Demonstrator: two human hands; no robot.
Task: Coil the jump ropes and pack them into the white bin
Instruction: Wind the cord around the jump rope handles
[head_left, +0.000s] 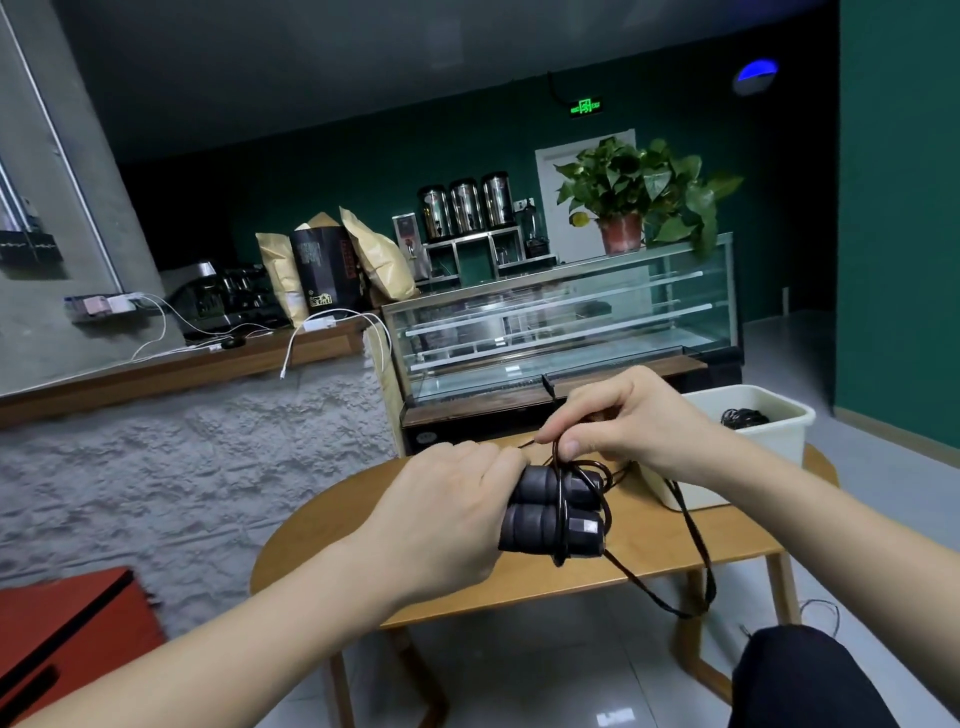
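Note:
My left hand grips two black jump rope handles held side by side above the wooden table. A thin dark cord is looped around the handles and hangs in a loop off the table's front edge. My right hand pinches the cord just above the handles. The white bin stands on the table's right end, behind my right hand, with a coiled black rope inside it.
A glass display case stands behind the table. A textured grey counter wall runs on the left, and a red box sits at the lower left. My dark trouser knee is at the lower right over a tiled floor.

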